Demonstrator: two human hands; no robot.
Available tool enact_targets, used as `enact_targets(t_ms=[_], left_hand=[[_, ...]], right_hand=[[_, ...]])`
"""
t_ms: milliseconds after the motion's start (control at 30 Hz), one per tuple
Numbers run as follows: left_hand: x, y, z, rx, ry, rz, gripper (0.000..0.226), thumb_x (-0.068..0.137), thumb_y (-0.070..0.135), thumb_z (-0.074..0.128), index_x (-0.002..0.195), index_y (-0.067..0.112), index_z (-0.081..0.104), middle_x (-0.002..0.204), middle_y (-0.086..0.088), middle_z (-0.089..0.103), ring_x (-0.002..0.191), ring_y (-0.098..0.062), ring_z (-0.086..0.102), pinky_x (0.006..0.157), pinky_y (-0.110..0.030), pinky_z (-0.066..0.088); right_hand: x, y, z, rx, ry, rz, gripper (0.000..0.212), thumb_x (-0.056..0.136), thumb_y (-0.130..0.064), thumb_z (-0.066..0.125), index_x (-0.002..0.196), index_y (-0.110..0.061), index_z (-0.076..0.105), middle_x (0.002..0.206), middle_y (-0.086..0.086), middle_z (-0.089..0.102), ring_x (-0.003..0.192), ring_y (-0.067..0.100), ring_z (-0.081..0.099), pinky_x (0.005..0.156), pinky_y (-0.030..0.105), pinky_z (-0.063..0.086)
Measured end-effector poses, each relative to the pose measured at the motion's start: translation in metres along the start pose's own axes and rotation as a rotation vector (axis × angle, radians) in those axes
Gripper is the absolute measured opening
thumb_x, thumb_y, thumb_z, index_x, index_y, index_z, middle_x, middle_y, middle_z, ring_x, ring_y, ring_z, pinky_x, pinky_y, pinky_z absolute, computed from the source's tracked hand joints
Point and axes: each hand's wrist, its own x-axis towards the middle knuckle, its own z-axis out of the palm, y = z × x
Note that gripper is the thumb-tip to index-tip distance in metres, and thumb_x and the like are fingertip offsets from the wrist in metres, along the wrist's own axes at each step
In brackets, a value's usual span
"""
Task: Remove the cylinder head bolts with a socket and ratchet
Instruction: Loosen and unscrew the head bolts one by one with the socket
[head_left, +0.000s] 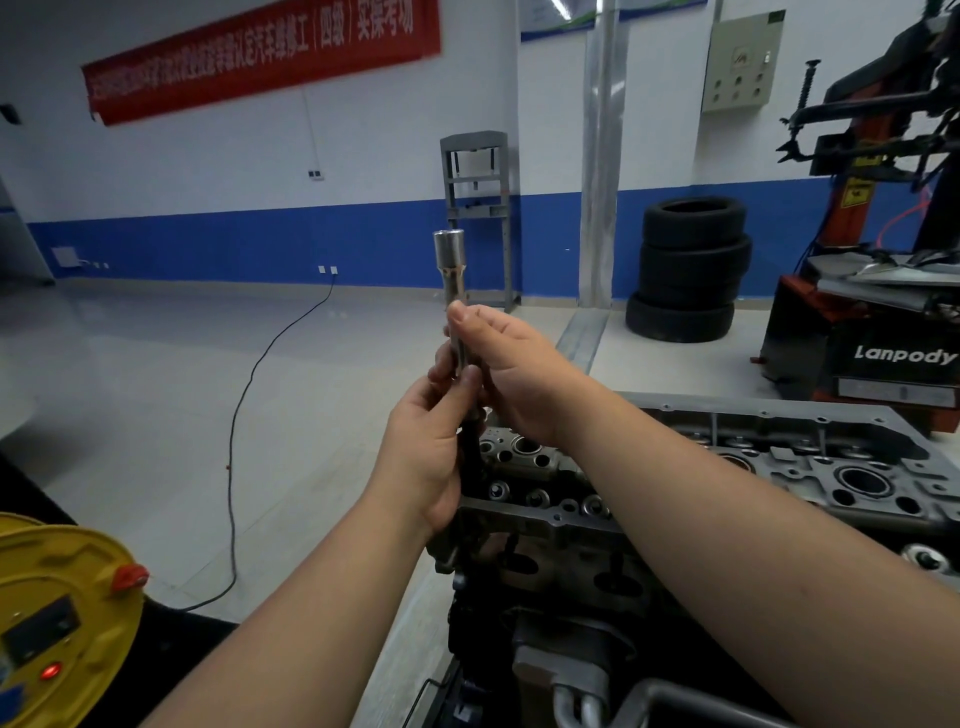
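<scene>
A long chrome socket (451, 270) on an extension bar is being held upright in front of the chest, above the near-left end of the cylinder head (675, 467). The open end of the socket is being pointed up, clear of both hands. The lower part of the tool, where a dark handle (470, 441) is showing, is being gripped by the left hand (431, 441), fingers and thumb curled round it. The chrome shaft higher up is being pinched by the right hand (511, 364), thumb tip pressed on its front side, remaining fingers wrapped behind. Whether the dark part is a ratchet handle cannot be told, as the head of it is being hidden by the hands.

The cylinder head is being seen bare-topped on the engine block (545, 571), bolt recesses and round bores exposed; the tool is being kept apart from it, not seated on any bolt.

A yellow cable reel (57, 613) is being seen at lower left, with a black cable (244, 405) running across the floor. Stacked tyres (688, 270) and a tyre changer (872, 332) marked Lanpody are being seen at right, a red banner (260, 57) on the wall.
</scene>
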Motion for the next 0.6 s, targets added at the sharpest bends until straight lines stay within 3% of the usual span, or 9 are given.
enact_targets(t_ms=[100,167,300,400,500,600], left_hand=[[0.0003,0.0006,0.0011,0.024,-0.003,-0.007,0.031,0.085,0.044,0.07,0.1,0.017,0.075,0.088,-0.002,0.077,0.072,-0.007,0.071,0.062,-0.02,0.055],[0.0002,0.0008,0.0001,0.07,-0.054,-0.033,0.038,0.097,0.052,0.058,0.103,0.022,0.08,0.098,-0.002,0.077,0.082,-0.007,0.072,0.071,-0.023,0.054],[0.0003,-0.0002,-0.0026,0.067,-0.069,-0.045,0.044,0.108,0.041,0.041,0.102,0.025,0.081,0.104,-0.003,0.077,0.086,-0.008,0.072,0.08,-0.03,0.048],[0.0002,0.0001,-0.0008,0.077,0.004,-0.023,0.029,0.099,0.041,0.056,0.103,0.019,0.074,0.095,-0.003,0.076,0.08,-0.008,0.069,0.076,-0.03,0.047],[0.0011,-0.0006,0.0005,0.08,0.053,0.002,0.032,0.077,0.042,0.071,0.099,0.018,0.068,0.084,0.001,0.074,0.071,-0.006,0.066,0.071,-0.028,0.048],[0.0017,0.0,0.0002,0.099,0.012,-0.012,0.032,0.086,0.048,0.065,0.099,0.02,0.073,0.086,0.003,0.075,0.073,-0.004,0.068,0.073,-0.028,0.048]], right_hand=[[0.0001,0.0003,-0.0001,-0.01,-0.008,-0.007,0.029,0.102,-0.041,0.051,0.091,-0.015,0.055,0.078,0.001,0.066,0.07,0.014,0.062,0.065,0.028,0.05],[-0.0006,-0.0008,-0.0005,-0.014,-0.013,0.002,0.033,0.102,-0.043,0.049,0.093,-0.013,0.06,0.081,0.001,0.068,0.069,0.012,0.063,0.062,0.025,0.053],[-0.0019,-0.0018,-0.0012,-0.026,-0.002,0.035,0.042,0.103,-0.048,0.045,0.099,-0.013,0.068,0.085,-0.003,0.069,0.073,0.01,0.065,0.067,0.025,0.055],[-0.0021,-0.0018,-0.0002,0.005,0.009,0.02,0.036,0.102,-0.044,0.047,0.102,-0.014,0.068,0.079,-0.005,0.065,0.071,0.008,0.065,0.065,0.024,0.054],[-0.001,-0.0006,0.0,0.033,0.02,-0.022,0.021,0.101,-0.033,0.056,0.096,-0.013,0.059,0.076,-0.003,0.064,0.07,0.012,0.063,0.07,0.029,0.052],[0.0009,0.0005,-0.0001,0.013,0.055,-0.038,0.023,0.1,-0.034,0.057,0.09,-0.013,0.061,0.079,-0.001,0.066,0.072,0.014,0.062,0.072,0.033,0.05]])
